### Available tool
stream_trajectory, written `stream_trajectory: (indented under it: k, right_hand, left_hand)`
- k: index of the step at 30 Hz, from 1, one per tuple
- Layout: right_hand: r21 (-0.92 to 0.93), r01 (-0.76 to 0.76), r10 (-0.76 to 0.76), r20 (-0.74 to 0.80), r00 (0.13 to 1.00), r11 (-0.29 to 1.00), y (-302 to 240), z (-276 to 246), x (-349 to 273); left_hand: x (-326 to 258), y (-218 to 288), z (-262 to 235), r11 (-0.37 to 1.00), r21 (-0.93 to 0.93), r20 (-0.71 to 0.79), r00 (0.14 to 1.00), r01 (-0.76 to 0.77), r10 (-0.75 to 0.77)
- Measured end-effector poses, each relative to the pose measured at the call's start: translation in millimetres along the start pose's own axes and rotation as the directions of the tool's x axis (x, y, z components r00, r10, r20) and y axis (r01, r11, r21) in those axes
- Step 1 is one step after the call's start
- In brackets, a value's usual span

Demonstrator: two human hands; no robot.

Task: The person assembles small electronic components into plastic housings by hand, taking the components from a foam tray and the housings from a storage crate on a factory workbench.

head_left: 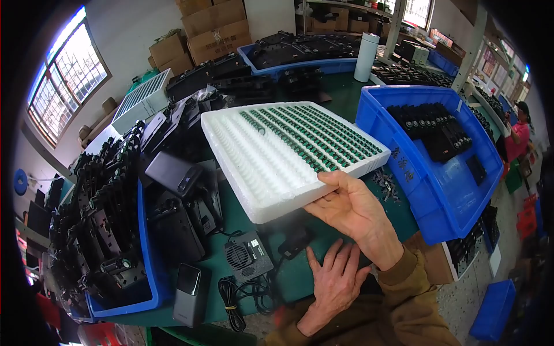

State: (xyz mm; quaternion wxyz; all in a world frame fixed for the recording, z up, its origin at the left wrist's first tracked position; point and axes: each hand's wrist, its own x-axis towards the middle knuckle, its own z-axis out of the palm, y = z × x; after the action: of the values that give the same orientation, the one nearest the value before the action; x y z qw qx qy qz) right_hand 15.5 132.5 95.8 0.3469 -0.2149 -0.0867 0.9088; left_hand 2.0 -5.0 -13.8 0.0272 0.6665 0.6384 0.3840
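Note:
My right hand grips the near edge of a white foam tray, thumb on the rim and fingers underneath. The tray is raised and tilted above the table. Rows of small green circuit boards fill its middle and right part; the grooves on its left side hold none. Below it, my left hand rests palm down with fingers spread on the green table. Just left of those fingers lies a small black device, partly blurred. Further left sits a dark grey vented box with a coiled black cable.
A blue bin with black parts stands at the right, small metal pieces beside it. Black housings crowd another blue bin at the left. Power banks lie nearby. A white bottle stands behind; a person is far right.

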Motion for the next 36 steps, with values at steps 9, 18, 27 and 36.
stream_trajectory:
  k: [9,18,27,36]
  right_hand:
    - [-0.014,-0.004,0.004,0.009,1.0,1.0,2.6,0.5,-14.4]
    - [-0.045,0.052,-0.052,-0.002,0.999,0.998,6.4,1.8,-4.4]
    - [-0.018,0.047,-0.046,0.029,0.998,0.999,13.7,2.8,9.7]
    - [-0.036,0.064,-0.066,-0.072,0.995,0.997,11.1,-13.7,2.4]
  left_hand:
    - [-1.8,-1.6,0.1,1.0,0.008,0.007,1.0,-0.001,0.001]
    - [-1.2,0.8,1.5,0.999,-0.033,0.016,1.0,-0.009,0.009]
    - [-1.9,-0.2,-0.9,0.999,-0.05,0.024,1.0,0.004,-0.002]
    - [2.7,2.6,-15.2,0.946,-0.323,-0.239,0.97,-0.03,-0.05]
